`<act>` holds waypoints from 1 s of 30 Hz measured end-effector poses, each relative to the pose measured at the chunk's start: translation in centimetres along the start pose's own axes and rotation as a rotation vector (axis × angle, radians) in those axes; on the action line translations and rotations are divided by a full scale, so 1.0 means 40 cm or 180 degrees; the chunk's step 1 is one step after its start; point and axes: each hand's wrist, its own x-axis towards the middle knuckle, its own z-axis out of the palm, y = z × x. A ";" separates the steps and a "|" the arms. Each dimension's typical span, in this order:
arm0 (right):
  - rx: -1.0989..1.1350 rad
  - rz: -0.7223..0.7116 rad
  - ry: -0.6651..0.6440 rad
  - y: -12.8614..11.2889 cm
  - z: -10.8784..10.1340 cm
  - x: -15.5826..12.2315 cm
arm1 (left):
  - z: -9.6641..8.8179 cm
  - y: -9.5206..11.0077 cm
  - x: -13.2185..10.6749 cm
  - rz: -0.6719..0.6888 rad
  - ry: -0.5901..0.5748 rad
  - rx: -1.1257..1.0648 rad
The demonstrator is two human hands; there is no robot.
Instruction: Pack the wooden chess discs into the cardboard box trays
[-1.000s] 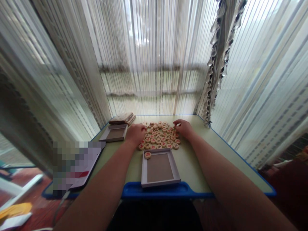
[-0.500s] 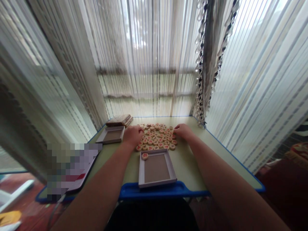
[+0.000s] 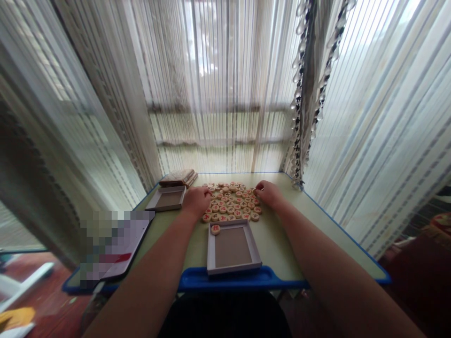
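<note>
Head view: a pale green, smooth-topped table [image 3: 313,230] with a raised blue rim carries a spread of round wooden discs [image 3: 230,203], thick and light in grain, their flat faces marked with red or dark characters. They lie across the middle of the top, crowded closely, some touching; towards the far edge a few look heaped on others.

The left hand [image 3: 198,201] rests at the left side of the spread, fingers curled inward; whether it grips a disc cannot be told. The right hand [image 3: 269,193] is at the right side, thumb and forefinger drawn narrowly together beside the outermost discs; whether one is pinched there is too small to tell.

Between the forearms, a shallow cardboard tray [image 3: 252,240] with straight white walls and a matt grey-brown floor reaches over the blue trough [image 3: 225,280] moulded into the table's near edge. One disc with a red character [image 3: 215,229] sits in the tray's far left corner. A similar shallow box [image 3: 166,199] lies by the left edge, just in front of a flat, brownish patterned stack [image 3: 178,177] at the far left corner. Towards the near left corner slants a thin, partly pixelated panel [image 3: 136,241], dark-edged. Sheer striped curtains [image 3: 218,84] hang beyond the far edge.
</note>
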 end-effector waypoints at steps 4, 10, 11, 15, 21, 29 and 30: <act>-0.0021 -0.0276 -0.0008 -0.004 -0.001 -0.001 | 0.001 -0.002 -0.001 -0.0055 -0.0048 0.0002; -0.0042 -0.0478 -0.0044 -0.008 0.002 -0.008 | -0.002 -0.012 0.001 -0.0438 0.0102 -0.0243; -0.0046 -0.0504 -0.0056 -0.009 0.002 -0.010 | -0.005 -0.016 0.003 -0.0612 0.0162 -0.0385; -0.0082 -0.0576 -0.0097 -0.007 0.002 -0.010 | -0.009 -0.039 0.018 -0.1290 0.0840 -0.1331; -0.0030 -0.0581 -0.0085 -0.002 0.009 -0.005 | 0.004 -0.070 0.034 -0.1673 0.1467 -0.1924; -0.0235 -0.0664 -0.0218 0.001 0.012 0.003 | -0.002 -0.057 0.028 -0.1561 0.1510 -0.1889; -0.0251 -0.0615 -0.0220 0.001 0.011 0.003 | -0.002 -0.058 0.028 -0.1579 0.1513 -0.1894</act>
